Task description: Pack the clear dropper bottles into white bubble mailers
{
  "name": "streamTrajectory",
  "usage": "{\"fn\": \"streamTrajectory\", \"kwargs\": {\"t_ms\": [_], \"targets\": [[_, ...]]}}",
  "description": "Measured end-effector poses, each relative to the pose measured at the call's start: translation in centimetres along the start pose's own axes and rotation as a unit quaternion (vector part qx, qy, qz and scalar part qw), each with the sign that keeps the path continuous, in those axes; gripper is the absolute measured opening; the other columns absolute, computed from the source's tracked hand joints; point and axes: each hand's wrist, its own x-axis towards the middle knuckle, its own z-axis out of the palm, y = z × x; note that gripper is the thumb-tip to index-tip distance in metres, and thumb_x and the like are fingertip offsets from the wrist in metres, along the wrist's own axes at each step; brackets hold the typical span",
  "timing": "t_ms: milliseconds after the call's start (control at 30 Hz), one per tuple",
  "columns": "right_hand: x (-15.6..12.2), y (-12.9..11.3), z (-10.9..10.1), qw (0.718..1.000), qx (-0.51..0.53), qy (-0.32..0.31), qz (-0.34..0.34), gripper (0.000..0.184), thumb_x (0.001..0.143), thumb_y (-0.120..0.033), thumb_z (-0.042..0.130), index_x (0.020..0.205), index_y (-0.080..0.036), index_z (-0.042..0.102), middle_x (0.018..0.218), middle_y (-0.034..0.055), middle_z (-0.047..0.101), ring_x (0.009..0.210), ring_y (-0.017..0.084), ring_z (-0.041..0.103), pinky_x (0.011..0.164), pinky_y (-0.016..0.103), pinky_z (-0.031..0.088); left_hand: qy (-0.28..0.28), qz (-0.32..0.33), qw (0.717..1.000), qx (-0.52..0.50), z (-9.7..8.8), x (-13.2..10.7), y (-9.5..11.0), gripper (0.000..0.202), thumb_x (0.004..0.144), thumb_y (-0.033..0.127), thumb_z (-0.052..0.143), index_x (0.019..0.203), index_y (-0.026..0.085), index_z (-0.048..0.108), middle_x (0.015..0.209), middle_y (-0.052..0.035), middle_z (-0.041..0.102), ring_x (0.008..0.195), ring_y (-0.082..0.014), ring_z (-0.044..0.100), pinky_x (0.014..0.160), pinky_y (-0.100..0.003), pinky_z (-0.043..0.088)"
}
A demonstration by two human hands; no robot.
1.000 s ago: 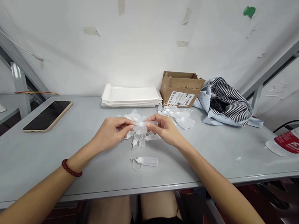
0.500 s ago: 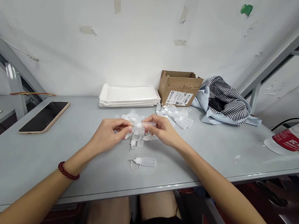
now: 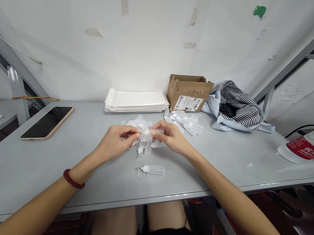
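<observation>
The held bottle (image 3: 147, 133) seems mid-work over the pile (image 3: 137, 122) on the surface (image 3: 101, 183), right hand (image 3: 171, 136) pinching its body, left hand (image 3: 116, 138) its tip end; whether the bottles near the back edge (image 3: 193, 128) or the single bottle (image 3: 155, 170) nearer the front edge are finished, I cannot tell

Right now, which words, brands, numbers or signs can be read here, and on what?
None reads clearly enough to quote.
Red label on the large bottle: pale characters, too blurred.
White label on the cardboard box: print too small.
Loose small bottle: no lettering visible.
</observation>
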Motion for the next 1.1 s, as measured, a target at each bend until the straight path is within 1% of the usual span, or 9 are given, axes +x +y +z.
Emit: {"fn": "streamTrajectory", "kwargs": {"t_ms": [133, 267, 567, 767, 867, 1000, 1100], "targets": [[0.0, -0.03, 0.02, 1.0, 0.0, 0.003, 0.004, 0.02, 0.081, -0.034, 0.058, 0.088, -0.015, 0.061, 0.072, 0.0017, 0.063, 0.06, 0.01, 0.054, 0.056, 0.024, 0.044, 0.001, 0.005, 1.0, 0.001, 0.02, 0.03, 0.08, 0.016, 0.078, 0.025, 0.057, 0.077, 0.016, 0.07, 0.062, -0.0006, 0.062, 0.052, -0.0114, 0.054, 0.052, -0.022, 0.043], [-0.01, -0.01, 0.02, 1.0, 0.002, 0.0, 0.004, 0.022, 0.081, -0.034, 0.058, 0.09, -0.015, 0.061, 0.075, 0.0029, 0.064, 0.061, 0.011, 0.056, 0.057, 0.024, 0.045, -0.002, -0.002, 1.0, 0.0, 0.05, 0.05, 0.06, 0.016, 0.079, 0.025, 0.057, 0.078, 0.016, 0.07, 0.063, -0.0008, 0.063, 0.053, -0.0113, 0.055, 0.054, -0.023, 0.045], [0.02, 0.06, 0.03, 1.0, 0.001, -0.003, 0.004, 0.021, 0.08, -0.034, 0.058, 0.088, -0.015, 0.06, 0.074, 0.0024, 0.063, 0.061, 0.011, 0.056, 0.057, 0.024, 0.045, -0.004, -0.001, 1.0, 0.01, 0.03, 0.0, 0.03, 0.016, 0.079, 0.026, 0.057, 0.079, 0.016, 0.07, 0.063, -0.0004, 0.064, 0.053, -0.0116, 0.056, 0.054, -0.023, 0.044], [0.03, 0.04, 0.04, 1.0, -0.002, -0.004, 0.005, 0.02, 0.081, -0.034, 0.058, 0.089, -0.015, 0.061, 0.072, 0.0018, 0.063, 0.061, 0.011, 0.055, 0.056, 0.024, 0.044, -0.01, 0.0, 1.0, 0.006, 0.07, 0.02, -0.11, 0.016, 0.079, 0.027, 0.057, 0.079, 0.016, 0.069, 0.07, -0.0017, 0.067, 0.053, -0.0116, 0.057, 0.056, -0.024, 0.045], [0.05, -0.04, -0.07, 1.0, 0.001, -0.004, 0.002, 0.021, 0.081, -0.034, 0.058, 0.09, -0.015, 0.061, 0.071, 0.0013, 0.062, 0.059, 0.01, 0.054, 0.056, 0.024, 0.043, -0.013, 0.0, 1.0, 0.008, 0.03, 0.06, -0.06, 0.017, 0.08, 0.027, 0.057, 0.081, 0.016, 0.069, 0.069, -0.0018, 0.067, 0.054, -0.0119, 0.058, 0.056, -0.024, 0.046], [0.1, -0.34, -0.27, 1.0, 0.008, 0.008, -0.002, 0.022, 0.081, -0.036, 0.06, 0.088, -0.015, 0.062, 0.069, 0.0011, 0.063, 0.057, 0.009, 0.05, 0.056, 0.024, 0.042, -0.017, -0.006, 1.0, -0.002, -0.29, 0.17, 0.31, 0.021, 0.081, 0.029, 0.055, 0.089, 0.015, 0.07, 0.072, -0.003, 0.068, 0.053, -0.012, 0.058, 0.056, -0.025, 0.047], [0.1, -0.55, -0.34, 1.0, 0.01, 0.017, 0.001, 0.023, 0.08, -0.038, 0.06, 0.087, -0.015, 0.062, 0.069, 0.0009, 0.063, 0.056, 0.009, 0.049, 0.056, 0.024, 0.041, -0.008, -0.016, 1.0, -0.015, -0.52, 0.24, 0.49, 0.025, 0.08, 0.029, 0.056, 0.096, 0.014, 0.069, 0.075, -0.0039, 0.069, 0.053, -0.0116, 0.058, 0.057, -0.025, 0.049]]}}
